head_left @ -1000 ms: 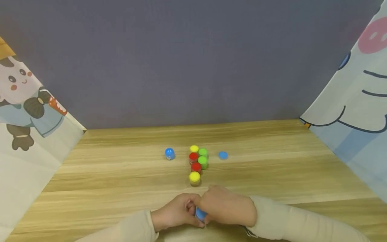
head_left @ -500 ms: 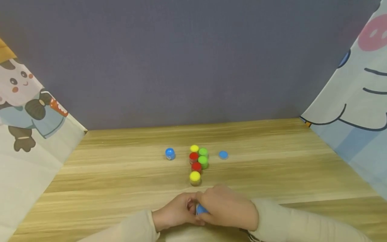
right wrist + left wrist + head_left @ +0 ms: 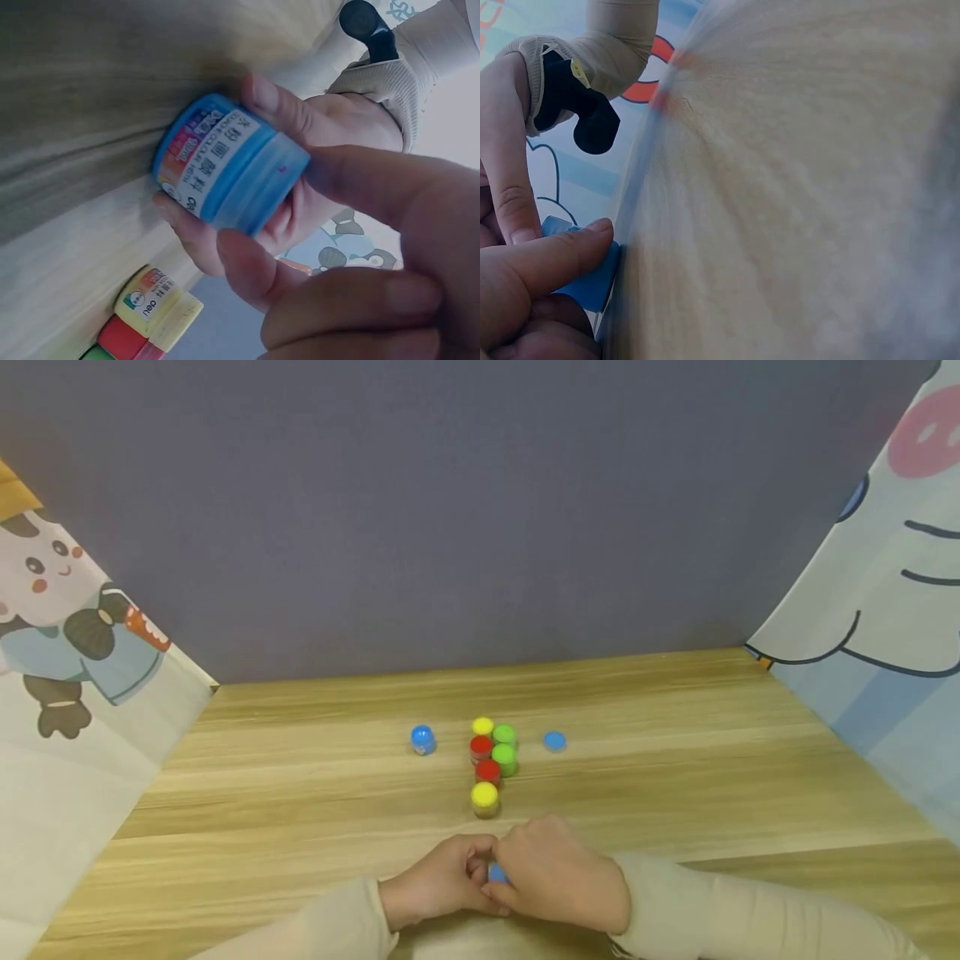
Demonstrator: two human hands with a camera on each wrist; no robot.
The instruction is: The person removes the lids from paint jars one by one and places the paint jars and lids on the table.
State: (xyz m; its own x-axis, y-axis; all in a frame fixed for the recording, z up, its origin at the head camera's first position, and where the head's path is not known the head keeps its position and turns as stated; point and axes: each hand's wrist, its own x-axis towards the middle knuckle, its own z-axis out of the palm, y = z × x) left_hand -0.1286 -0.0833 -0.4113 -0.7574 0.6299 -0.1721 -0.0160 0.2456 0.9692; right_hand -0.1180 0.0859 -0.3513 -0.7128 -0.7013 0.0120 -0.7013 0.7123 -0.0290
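Note:
Close to my body, both hands meet around a small blue paint jar (image 3: 202,157) with a printed label. My left hand (image 3: 438,881) grips the jar body, its thumb along the side in the left wrist view. From the other side my right hand (image 3: 562,877) pinches the jar's translucent blue cap (image 3: 262,184) between thumb and forefinger. In the head view the right hand covers most of the jar. The jar is low over the wooden table (image 3: 300,810), tilted in the right wrist view.
Just beyond my hands stand two yellow-capped jars (image 3: 484,799), two red-capped jars (image 3: 487,772) and two green-capped jars (image 3: 505,758) in a tight cluster. A blue jar (image 3: 423,740) stands to their left, a flat blue disc (image 3: 554,741) to their right. A grey panel (image 3: 480,527) rises behind.
My right hand has turned a little over the cap, and less of the blue shows between my hands. The left hand keeps its hold; the jars on the table stay put.

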